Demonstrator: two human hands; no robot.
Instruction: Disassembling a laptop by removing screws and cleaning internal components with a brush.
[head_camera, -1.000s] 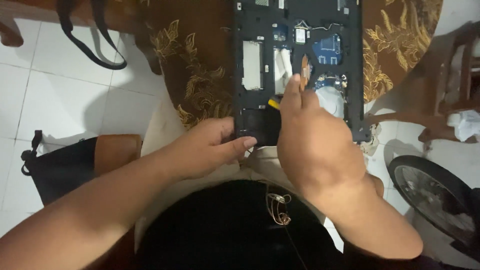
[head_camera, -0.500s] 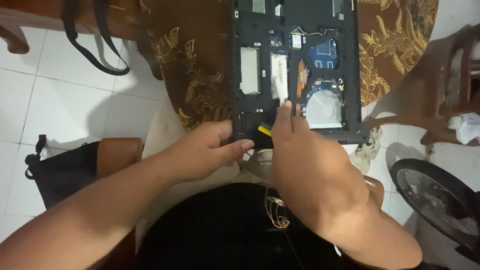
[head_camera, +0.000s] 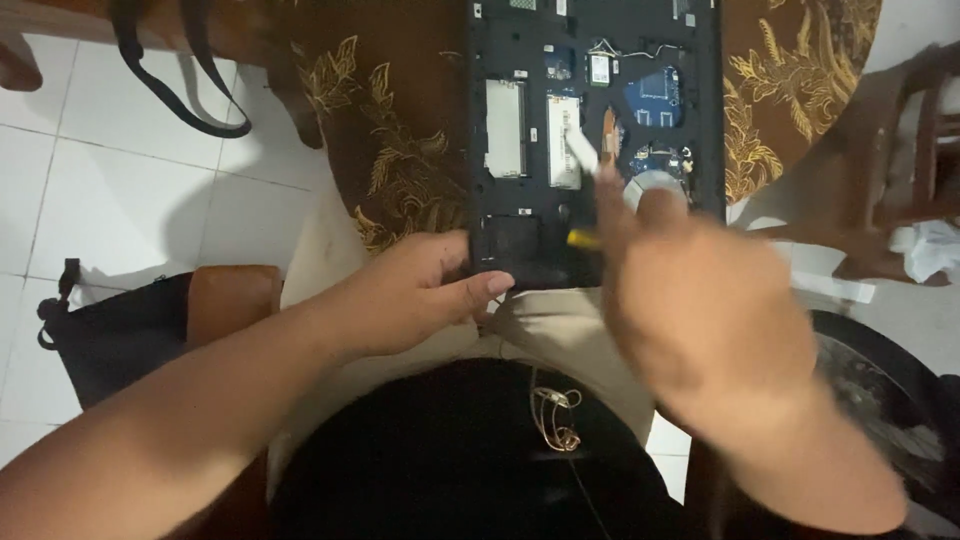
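Opened laptop base (head_camera: 560, 130) lies upside down on the patterned desk cloth (head_camera: 400, 150), near edge at the lap. Left hand (head_camera: 420, 290) pinches the near-left corner, steadying. Right hand (head_camera: 700, 310), blurred, closed on a yellow-handled tool (head_camera: 580, 237). Judgement: keep the corner pinned, tool upright, light pressure near the boards.

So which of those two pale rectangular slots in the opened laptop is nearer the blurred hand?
The right-hand slot, beside the white strip; the right hand is blurred just below it. The other slot lies further left, above the left hand.
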